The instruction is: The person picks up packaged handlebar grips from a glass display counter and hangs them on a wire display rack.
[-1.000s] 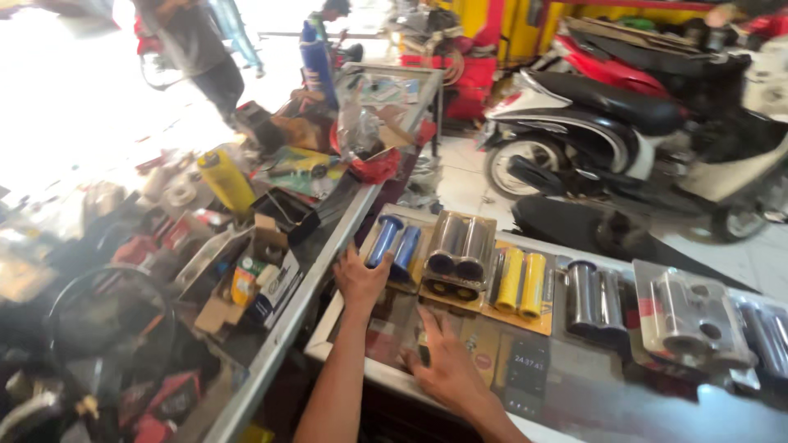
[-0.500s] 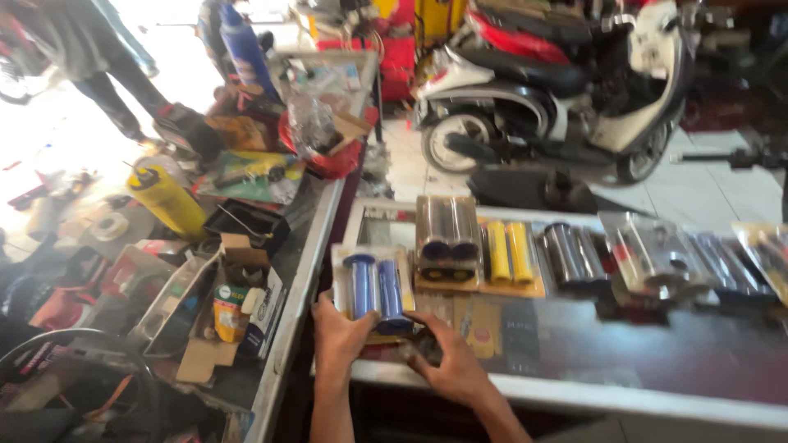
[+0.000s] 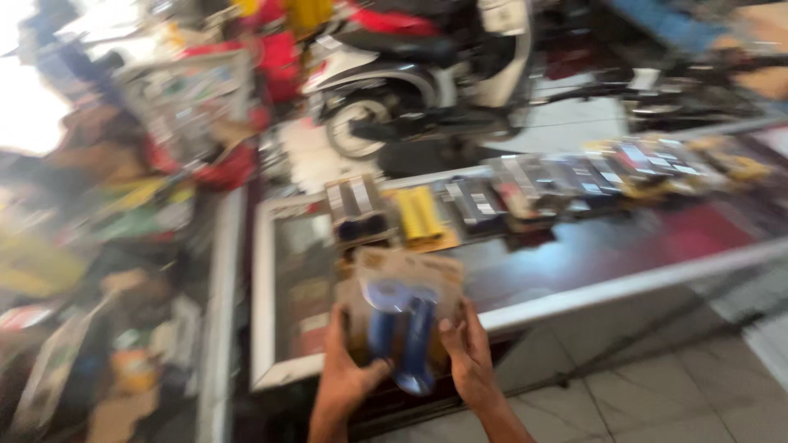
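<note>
Over the glass counter (image 3: 624, 246), both hands (image 3: 410, 365) hold blue grips (image 3: 402, 328).

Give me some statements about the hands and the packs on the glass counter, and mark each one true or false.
1. Both hands hold the pack of blue grips. True: the left hand grasps its left edge and the right hand its right edge.
2. The pack of blue grips lies flat in the row at the back of the glass counter. False: it is lifted at the near edge.
3. A pack of yellow grips lies in that row. True.
4. The right hand rests on the scooter. False: the scooter stands beyond the counter, untouched.
</note>
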